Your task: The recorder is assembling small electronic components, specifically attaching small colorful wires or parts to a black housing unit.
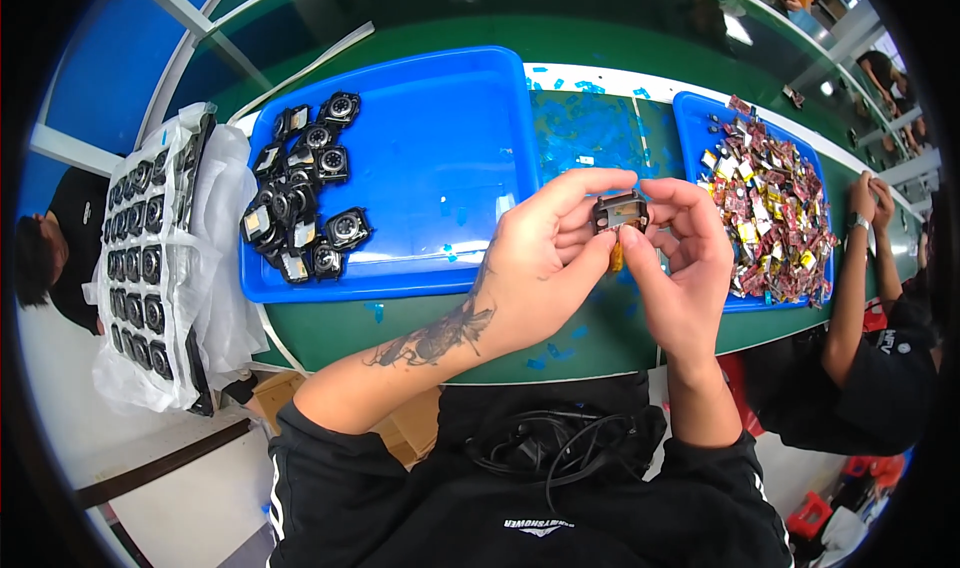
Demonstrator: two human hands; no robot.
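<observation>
Between my two hands is a small black watch case (619, 211), its grey inner side turned up toward me. My left hand (545, 243) grips it from the left with fingers and thumb. On the other side, my right hand (682, 258) has its thumb and fingers closed on the case as well. A bit of yellow (617, 258) shows just below it between my thumbs; I cannot make out what it is. To the left, a large blue tray (430, 168) carries several similar black watch cases (295, 198) piled at its left side.
A second blue tray (688, 118), heaped with small red, yellow and white parts (770, 208), stands on the right. Blue film scraps (590, 128) litter the green table (480, 343). Stacked trays of watch cases (140, 258) are at far left. A co-worker's arms (860, 238) reach in at right.
</observation>
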